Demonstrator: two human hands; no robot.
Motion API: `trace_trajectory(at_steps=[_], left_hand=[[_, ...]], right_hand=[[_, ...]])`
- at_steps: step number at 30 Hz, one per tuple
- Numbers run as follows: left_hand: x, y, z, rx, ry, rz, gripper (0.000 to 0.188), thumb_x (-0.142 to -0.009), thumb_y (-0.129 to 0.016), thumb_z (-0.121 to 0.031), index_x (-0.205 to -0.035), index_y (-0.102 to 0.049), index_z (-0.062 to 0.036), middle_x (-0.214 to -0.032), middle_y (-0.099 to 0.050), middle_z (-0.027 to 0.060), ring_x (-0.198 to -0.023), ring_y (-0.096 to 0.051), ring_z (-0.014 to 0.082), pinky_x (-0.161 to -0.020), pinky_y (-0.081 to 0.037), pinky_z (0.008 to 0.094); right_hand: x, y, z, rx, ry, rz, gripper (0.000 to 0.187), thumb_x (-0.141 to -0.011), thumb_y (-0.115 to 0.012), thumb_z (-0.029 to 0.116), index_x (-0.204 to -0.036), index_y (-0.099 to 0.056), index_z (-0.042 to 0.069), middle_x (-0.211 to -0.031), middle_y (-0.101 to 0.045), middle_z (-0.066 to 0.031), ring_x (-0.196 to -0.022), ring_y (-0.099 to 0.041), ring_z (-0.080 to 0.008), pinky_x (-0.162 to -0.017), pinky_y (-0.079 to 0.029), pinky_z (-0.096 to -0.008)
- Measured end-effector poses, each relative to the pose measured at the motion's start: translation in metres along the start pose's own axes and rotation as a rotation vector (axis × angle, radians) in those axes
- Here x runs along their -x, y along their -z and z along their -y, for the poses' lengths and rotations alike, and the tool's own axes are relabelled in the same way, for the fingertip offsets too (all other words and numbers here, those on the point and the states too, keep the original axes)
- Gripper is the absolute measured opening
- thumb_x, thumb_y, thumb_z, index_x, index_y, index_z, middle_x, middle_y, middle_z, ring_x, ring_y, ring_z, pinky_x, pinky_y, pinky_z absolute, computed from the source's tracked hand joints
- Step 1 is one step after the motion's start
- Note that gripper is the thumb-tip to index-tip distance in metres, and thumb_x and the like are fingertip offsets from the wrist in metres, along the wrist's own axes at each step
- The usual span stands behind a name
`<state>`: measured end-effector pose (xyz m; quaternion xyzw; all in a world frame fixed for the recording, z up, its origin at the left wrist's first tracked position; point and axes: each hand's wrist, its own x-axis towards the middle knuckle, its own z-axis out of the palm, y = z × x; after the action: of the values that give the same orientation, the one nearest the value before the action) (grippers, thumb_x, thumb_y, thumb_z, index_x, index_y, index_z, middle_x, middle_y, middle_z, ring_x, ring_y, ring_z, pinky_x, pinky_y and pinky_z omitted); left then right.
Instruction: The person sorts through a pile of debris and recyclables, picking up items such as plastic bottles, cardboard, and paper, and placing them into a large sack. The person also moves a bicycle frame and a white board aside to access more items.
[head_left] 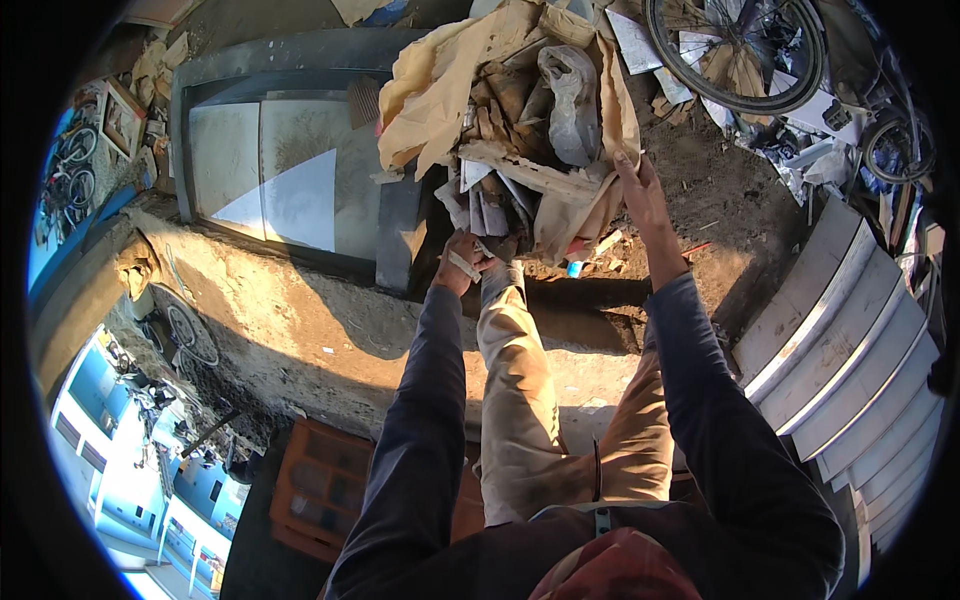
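Observation:
A large torn brown paper sack (440, 95) stands in front of my feet, its mouth spread wide. Inside it lie crumpled brown scraps and a clear plastic bag (572, 105). The fingers of my right hand (645, 200) pinch the sack's right edge. My left hand (463, 262) is lower down, by my shoe, closed around a whitish strip (466, 266) that looks like paper or cloth. Just above that hand, grey and white pieces (485, 212) poke out at the sack's near side. A small blue-and-white object (574, 269) lies on the ground below the sack.
A dark-framed panel (275, 175) lies on the left. Bicycle wheels (740, 50) and loose scrap fill the far right. Pale stacked slabs (850, 330) curve along the right side. An orange crate (320, 485) is at lower left, beside a dirt ledge (290, 300).

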<state>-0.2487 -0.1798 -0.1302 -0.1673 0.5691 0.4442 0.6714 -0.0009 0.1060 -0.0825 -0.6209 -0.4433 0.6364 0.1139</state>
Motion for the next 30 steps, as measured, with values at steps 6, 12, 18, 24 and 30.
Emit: trace_trajectory(at_steps=[6, 12, 18, 24, 30], left_hand=[[0.013, -0.057, -0.002, -0.134, -0.190, -0.183, 0.031, -0.110, -0.048, -0.034, -0.115, -0.063, -0.0062, -0.111, -0.067, 0.0069, -0.094, -0.068, 0.0189, -0.076, -0.062, 0.0377], [0.000, -0.072, 0.015, 0.446, -0.069, -0.077, 0.030, -0.110, -0.048, -0.032, -0.123, -0.062, -0.0082, -0.111, -0.071, 0.0075, -0.097, -0.070, 0.0254, -0.086, -0.061, 0.0384], [-0.043, -0.054, 0.082, -0.537, -0.217, -0.431, 0.042, -0.108, -0.042, -0.041, -0.124, -0.059, -0.0064, -0.113, -0.066, 0.0159, -0.107, -0.064, 0.0308, -0.087, -0.055, 0.0496], [-0.109, -0.066, 0.149, -0.159, -0.308, -0.550, 0.039, -0.105, -0.036, -0.033, -0.100, -0.063, -0.0046, -0.088, -0.068, 0.0147, -0.082, -0.066, 0.0294, -0.064, -0.050, 0.0493], [-0.061, -0.074, 0.122, -0.889, -0.281, -0.412, 0.031, -0.101, -0.047, -0.024, -0.118, -0.066, -0.0065, -0.102, -0.072, 0.0218, -0.094, -0.071, 0.0348, -0.078, -0.057, 0.0464]], right_hand=[[0.058, -0.023, -0.014, 0.063, -0.136, 0.066, 0.057, -0.100, -0.069, 0.044, -0.138, -0.057, 0.003, -0.120, -0.069, -0.0099, -0.107, -0.063, -0.0176, -0.095, -0.051, -0.0345], [0.056, -0.025, -0.034, 0.399, -0.175, -0.012, 0.037, -0.100, -0.061, 0.029, -0.104, -0.062, -0.008, -0.082, -0.072, -0.0171, -0.072, -0.071, -0.0211, -0.065, -0.055, -0.0381], [0.083, -0.040, -0.035, 0.601, -0.126, 0.276, 0.057, -0.103, -0.058, 0.039, -0.125, -0.060, -0.013, -0.118, -0.069, -0.0285, -0.104, -0.069, -0.0379, -0.090, -0.051, -0.0459], [0.110, -0.040, -0.048, 0.354, -0.303, 0.053, 0.069, -0.098, -0.065, 0.043, -0.133, -0.053, -0.015, -0.127, -0.063, -0.0270, -0.112, -0.064, -0.0360, -0.093, -0.051, -0.0467], [0.099, -0.020, -0.068, 0.212, -0.402, 0.062, 0.061, -0.096, -0.067, 0.038, -0.129, -0.052, -0.011, -0.120, -0.064, -0.0193, -0.099, -0.068, -0.0252, -0.080, -0.058, -0.0393]])
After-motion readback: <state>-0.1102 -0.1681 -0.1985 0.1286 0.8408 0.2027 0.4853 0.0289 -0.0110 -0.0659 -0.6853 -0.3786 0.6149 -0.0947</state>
